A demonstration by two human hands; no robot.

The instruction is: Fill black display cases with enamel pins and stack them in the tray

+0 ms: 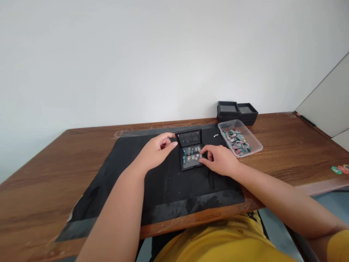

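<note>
A small black case (189, 165) lies on the black mat with its hinged lid (189, 138) raised. Inside it, two rows of fake nails (193, 157), some teal and some clear with silvery decoration, rest on a grey bed. My left hand (158, 147) is at the left edge of the lid, its thumb and index finger apart and the index tip at the lid's corner. Over the right end of the rows, my right hand (219, 159) curls thumb and index finger into a pinch at the nails. Whatever sits between those fingertips is too small to make out.
To the right, a clear plastic tub (255, 144) holds many loose teal and pink nails. Stacked black trays (228, 108) stand behind it against the wall. The black mat (163, 193) covers part of the wooden table (49, 160). Round stickers (336, 170) mark the right edge.
</note>
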